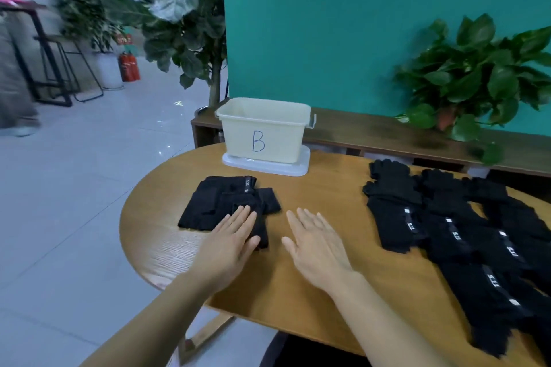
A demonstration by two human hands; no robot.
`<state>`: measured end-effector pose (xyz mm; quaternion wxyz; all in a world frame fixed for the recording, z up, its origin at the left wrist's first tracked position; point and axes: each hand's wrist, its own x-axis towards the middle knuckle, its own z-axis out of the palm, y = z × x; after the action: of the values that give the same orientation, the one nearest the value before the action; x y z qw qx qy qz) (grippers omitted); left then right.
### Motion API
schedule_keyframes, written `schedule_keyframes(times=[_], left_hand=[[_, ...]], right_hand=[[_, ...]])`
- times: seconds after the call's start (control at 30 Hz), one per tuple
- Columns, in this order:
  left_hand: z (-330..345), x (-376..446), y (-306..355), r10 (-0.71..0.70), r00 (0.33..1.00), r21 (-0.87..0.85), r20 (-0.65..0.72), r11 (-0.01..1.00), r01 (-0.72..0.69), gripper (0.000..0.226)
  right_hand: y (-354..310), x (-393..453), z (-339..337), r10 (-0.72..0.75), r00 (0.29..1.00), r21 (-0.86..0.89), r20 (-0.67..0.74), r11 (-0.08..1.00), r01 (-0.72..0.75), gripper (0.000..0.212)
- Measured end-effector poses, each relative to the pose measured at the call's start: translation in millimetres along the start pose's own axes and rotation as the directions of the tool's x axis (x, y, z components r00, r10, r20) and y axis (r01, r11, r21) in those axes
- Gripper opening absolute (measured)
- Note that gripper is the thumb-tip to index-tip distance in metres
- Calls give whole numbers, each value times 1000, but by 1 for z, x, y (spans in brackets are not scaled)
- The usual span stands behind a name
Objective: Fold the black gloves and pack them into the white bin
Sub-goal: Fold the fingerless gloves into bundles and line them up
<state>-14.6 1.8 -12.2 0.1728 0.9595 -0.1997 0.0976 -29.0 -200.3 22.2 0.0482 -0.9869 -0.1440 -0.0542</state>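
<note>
Both hands lie flat and hold nothing at the table's (298, 301) near edge, left hand (229, 244) pressing the folded gloves (220, 202), right hand (316, 244) on bare wood; apparently next, lifting them into the white bin (262, 134) at the far edge, unfolded gloves (465, 235) waiting right.

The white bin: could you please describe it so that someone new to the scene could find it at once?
Start at the round wooden table before the teal wall. At its far edge, behind the folded black gloves, stands the white bin on a pale lid. It alone bears a handwritten blue B.
</note>
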Motion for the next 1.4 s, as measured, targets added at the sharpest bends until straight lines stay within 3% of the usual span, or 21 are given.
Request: schedule_keyframes(times=[0.27,0.4,0.77,1.0,1.27,1.33,1.4], left_hand=[[-18,38,-54,-125,987,-71,-97,990,118,87],[-12,64,-71,-171,980,-93,-105,982,162,48],[11,90,-100,-164,987,-96,4,982,163,44],[-1,88,-99,-167,983,-82,76,981,173,47],[-13,82,-65,-136,990,132,-27,982,138,29],[-20,80,-57,-119,991,102,-64,987,125,22],[-28,78,-50,-135,985,-38,-105,991,131,14]], right_hand=[[-22,66,16,-69,997,21,41,997,68,54],[-32,101,21,-69,997,18,27,998,68,51],[-44,159,38,-48,984,24,174,999,45,45],[-41,158,37,-45,983,21,179,999,42,42],[-37,136,27,-51,998,30,46,998,49,30],[-33,128,19,-34,999,121,6,992,33,21],[-29,121,9,33,999,270,2,962,-32,13]])
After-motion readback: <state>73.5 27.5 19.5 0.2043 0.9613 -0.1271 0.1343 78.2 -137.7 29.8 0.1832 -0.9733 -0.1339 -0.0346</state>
